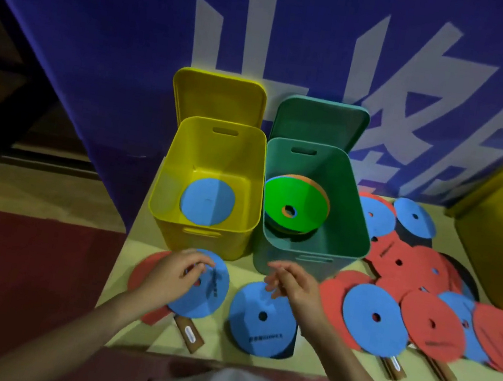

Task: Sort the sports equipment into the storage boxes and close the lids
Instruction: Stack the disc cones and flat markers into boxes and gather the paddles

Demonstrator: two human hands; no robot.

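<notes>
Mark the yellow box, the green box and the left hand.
yellow box (157, 199), head view, on its left wall.
green box (354, 212), head view, on its right inner wall.
left hand (171, 273), head view, on the back of the hand, fingers pinching a blue disc (201, 300).

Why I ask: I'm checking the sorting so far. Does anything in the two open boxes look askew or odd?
Yes. In the green box, the stack of discs leans tilted against the left wall rather than lying flat. In the yellow box, one blue disc lies flat on the bottom. Both lids stand open behind.
</notes>
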